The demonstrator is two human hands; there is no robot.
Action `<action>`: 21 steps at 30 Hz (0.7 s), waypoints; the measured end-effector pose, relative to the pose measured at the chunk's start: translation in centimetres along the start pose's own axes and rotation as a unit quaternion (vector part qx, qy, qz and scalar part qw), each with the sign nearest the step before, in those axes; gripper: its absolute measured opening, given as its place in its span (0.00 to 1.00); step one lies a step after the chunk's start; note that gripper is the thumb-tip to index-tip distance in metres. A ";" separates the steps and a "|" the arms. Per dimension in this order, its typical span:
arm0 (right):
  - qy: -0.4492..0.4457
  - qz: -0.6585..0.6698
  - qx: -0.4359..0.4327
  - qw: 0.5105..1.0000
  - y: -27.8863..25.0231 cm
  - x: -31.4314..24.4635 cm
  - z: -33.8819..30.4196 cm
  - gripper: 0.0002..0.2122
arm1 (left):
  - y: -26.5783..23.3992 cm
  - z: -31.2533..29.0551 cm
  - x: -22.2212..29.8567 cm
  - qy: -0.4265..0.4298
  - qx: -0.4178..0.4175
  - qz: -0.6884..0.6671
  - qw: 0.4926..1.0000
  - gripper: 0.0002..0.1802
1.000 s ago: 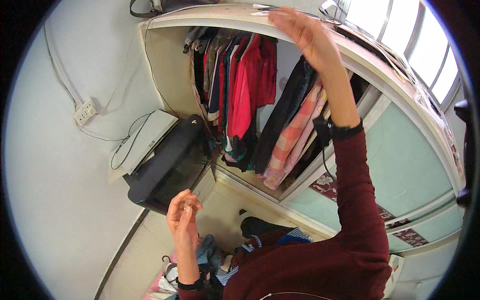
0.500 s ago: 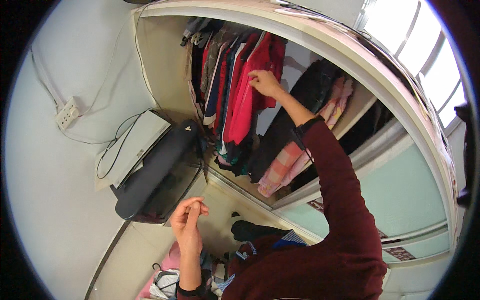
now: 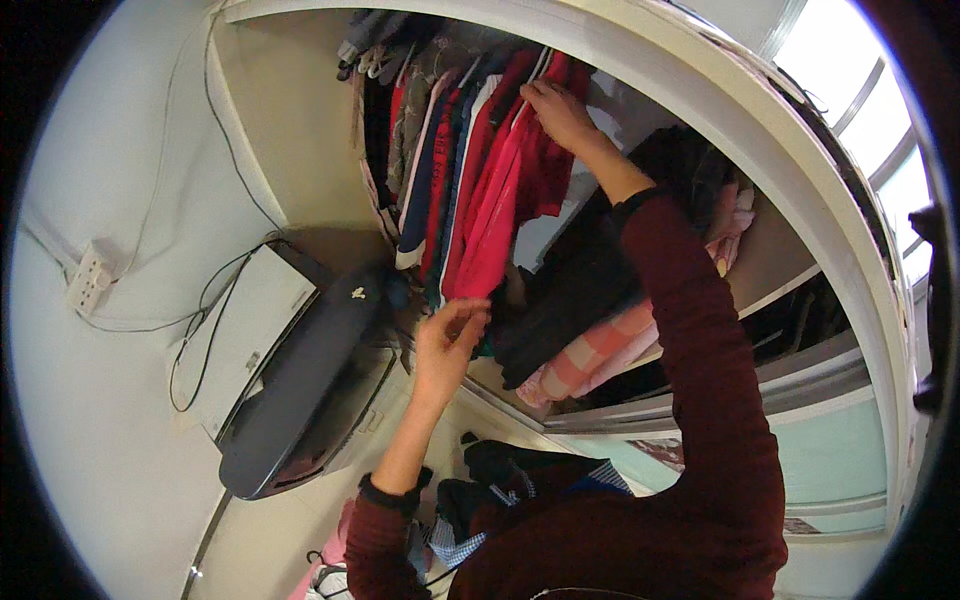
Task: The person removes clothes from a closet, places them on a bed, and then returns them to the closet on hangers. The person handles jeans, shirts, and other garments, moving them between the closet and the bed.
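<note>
A bright red jacket (image 3: 492,230) hangs near the right end of a row of clothes in the open wardrobe. At its upper part, by the shoulder, my right hand (image 3: 562,116) has its fingers closed on the cloth. My left hand (image 3: 446,345) is raised just below the jacket's lower end. Its fingers are loosely bent, with the thumb apart and nothing visible between them. Whether the fingertips touch the hem I cannot tell. Beside the jacket hang a dark red garment (image 3: 552,170) and several other clothes, partly hidden behind one another.
Dark clothes (image 3: 590,270) and a pink checked cloth (image 3: 590,350) lie to the right inside the wardrobe. On the left stands a black rounded case (image 3: 300,390) beside a white box (image 3: 250,320) with a cable. Clothes (image 3: 335,575) with a hanger are piled low by my left arm.
My left hand has risen and moved right, toward the jacket's lower end. My right hand has gone up along the jacket to its shoulder. The view has shifted slightly.
</note>
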State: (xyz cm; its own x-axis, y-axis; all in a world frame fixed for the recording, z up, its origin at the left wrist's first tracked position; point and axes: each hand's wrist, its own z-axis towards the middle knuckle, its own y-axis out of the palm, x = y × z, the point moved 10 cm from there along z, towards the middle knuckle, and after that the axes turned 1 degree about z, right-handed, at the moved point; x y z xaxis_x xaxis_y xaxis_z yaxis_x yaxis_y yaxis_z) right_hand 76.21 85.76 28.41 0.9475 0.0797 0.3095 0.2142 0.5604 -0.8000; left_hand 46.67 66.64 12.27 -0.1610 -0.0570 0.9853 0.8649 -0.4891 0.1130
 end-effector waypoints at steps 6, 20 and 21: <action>-0.021 0.003 0.011 1.000 -1.9 0.6 -0.2 0.21 | 3.2 9.6 -2.2 0.174 0.050 0.179 0.967 0.28; 0.028 -0.131 -0.419 0.898 -1.5 5.9 -6.8 0.06 | 16.5 17.6 -11.0 0.126 0.032 0.229 0.965 0.16; 0.013 -0.151 -0.415 0.897 -2.0 6.5 -7.8 0.05 | 17.7 15.4 -9.3 0.153 0.042 0.211 0.964 0.15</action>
State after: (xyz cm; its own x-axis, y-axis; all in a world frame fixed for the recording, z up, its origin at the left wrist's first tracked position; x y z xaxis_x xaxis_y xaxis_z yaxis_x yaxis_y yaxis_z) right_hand 83.78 78.75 28.04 0.8200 0.0021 0.5723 0.5540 -0.2541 -0.7928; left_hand 70.78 71.95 7.03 0.0916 -0.4968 0.8630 0.9173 -0.2953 -0.2673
